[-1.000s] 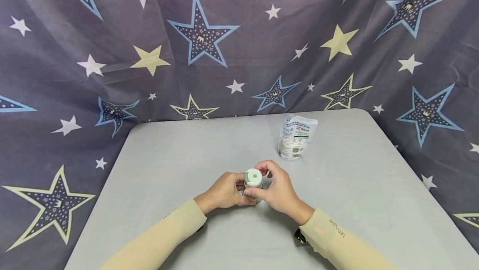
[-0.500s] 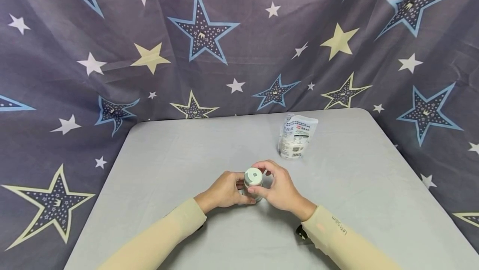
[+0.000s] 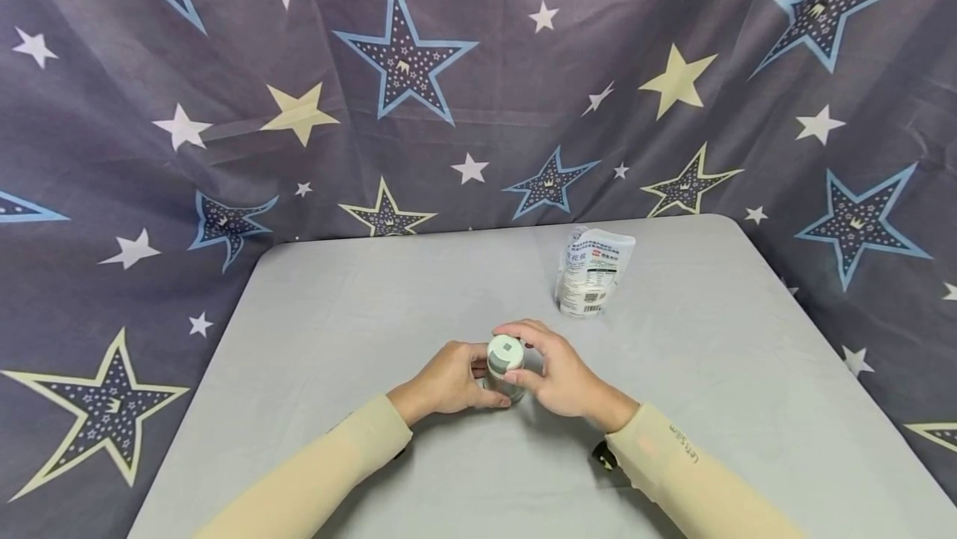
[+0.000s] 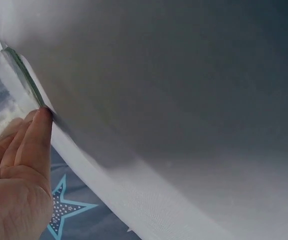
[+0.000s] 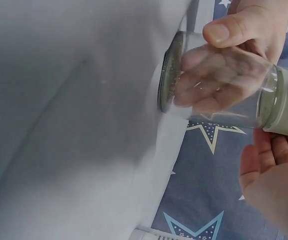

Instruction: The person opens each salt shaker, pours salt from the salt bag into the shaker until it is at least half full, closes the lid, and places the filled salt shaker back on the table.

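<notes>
A clear glass jar (image 5: pixel 219 82) with a pale green lid (image 3: pixel 505 351) stands upright at the middle of the table, its base right at the tabletop. My left hand (image 3: pixel 447 381) grips the glass body from the left, thumb on the near side; the left wrist view shows its fingers along the glass (image 4: pixel 6 95). From the right, my right hand (image 3: pixel 557 369) holds the lid between thumb and fingers, thumb at the near edge and fingers round the far edge. A darker grey-green patch shows on the near part of the lid. Through the glass, the left fingers are visible.
Behind the jar and to the right, a white printed pouch (image 3: pixel 594 273) stands upright on the grey table (image 3: pixel 359 298). A dark curtain (image 3: pixel 449 16) with stars hangs behind the table and along its sides.
My right hand has turned counterclockwise with the lid, whose grey-green patch has moved from the left side to the near side. The left hand and the pouch have stayed in place.
</notes>
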Demonstrator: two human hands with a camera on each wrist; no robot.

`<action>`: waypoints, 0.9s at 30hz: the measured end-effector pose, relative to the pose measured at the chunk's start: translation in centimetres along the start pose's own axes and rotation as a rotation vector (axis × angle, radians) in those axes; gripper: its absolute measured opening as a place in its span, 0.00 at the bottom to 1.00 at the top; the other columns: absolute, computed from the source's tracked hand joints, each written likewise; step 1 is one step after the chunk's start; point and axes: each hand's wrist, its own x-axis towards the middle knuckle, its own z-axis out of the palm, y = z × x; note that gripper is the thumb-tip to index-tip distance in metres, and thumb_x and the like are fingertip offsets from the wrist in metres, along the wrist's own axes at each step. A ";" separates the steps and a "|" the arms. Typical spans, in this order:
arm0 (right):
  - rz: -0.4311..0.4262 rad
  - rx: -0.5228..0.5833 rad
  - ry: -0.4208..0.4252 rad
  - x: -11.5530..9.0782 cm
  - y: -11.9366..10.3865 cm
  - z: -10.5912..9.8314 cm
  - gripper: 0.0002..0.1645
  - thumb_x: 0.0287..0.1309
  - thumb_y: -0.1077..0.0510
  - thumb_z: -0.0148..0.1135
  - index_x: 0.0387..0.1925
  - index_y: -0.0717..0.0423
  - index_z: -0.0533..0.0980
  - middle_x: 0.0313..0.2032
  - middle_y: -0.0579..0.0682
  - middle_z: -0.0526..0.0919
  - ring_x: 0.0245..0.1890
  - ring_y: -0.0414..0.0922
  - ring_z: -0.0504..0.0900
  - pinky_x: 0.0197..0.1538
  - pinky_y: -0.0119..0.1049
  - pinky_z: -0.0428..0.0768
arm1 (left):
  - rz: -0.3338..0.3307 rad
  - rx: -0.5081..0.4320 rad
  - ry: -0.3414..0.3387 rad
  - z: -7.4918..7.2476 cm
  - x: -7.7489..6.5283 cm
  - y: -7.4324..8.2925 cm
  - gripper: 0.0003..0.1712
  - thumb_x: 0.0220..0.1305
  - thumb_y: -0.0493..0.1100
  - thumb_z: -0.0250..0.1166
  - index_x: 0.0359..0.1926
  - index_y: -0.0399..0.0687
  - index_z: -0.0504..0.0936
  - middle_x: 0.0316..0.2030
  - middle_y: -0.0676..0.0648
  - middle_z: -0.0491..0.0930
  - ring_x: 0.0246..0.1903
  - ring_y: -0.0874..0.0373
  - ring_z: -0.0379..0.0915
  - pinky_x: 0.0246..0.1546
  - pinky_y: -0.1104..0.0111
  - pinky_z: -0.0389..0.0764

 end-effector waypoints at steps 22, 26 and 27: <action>0.024 -0.032 0.301 -0.6 -0.1 1.9 0.36 0.34 0.51 0.90 0.45 0.51 0.77 0.38 0.42 0.81 0.40 0.47 0.77 0.45 0.47 0.76 | 0.019 -0.023 0.018 0.1 -0.1 -0.2 0.27 0.45 0.45 0.86 0.49 0.52 0.87 0.45 0.55 0.88 0.47 0.65 0.84 0.50 0.75 0.82; 0.041 -0.029 0.310 -0.7 -0.1 1.9 0.33 0.36 0.52 0.89 0.44 0.50 0.78 0.39 0.41 0.81 0.40 0.47 0.78 0.45 0.49 0.77 | 0.035 -0.007 0.027 0.1 0.0 -0.2 0.27 0.45 0.45 0.86 0.48 0.53 0.87 0.45 0.55 0.88 0.46 0.65 0.85 0.49 0.74 0.82; 0.038 -0.028 0.308 -0.7 -0.1 1.9 0.32 0.38 0.53 0.88 0.45 0.50 0.78 0.39 0.41 0.82 0.40 0.47 0.78 0.45 0.49 0.77 | 0.039 -0.007 0.027 0.1 0.0 -0.2 0.26 0.45 0.45 0.86 0.48 0.53 0.87 0.45 0.55 0.88 0.46 0.65 0.85 0.49 0.74 0.83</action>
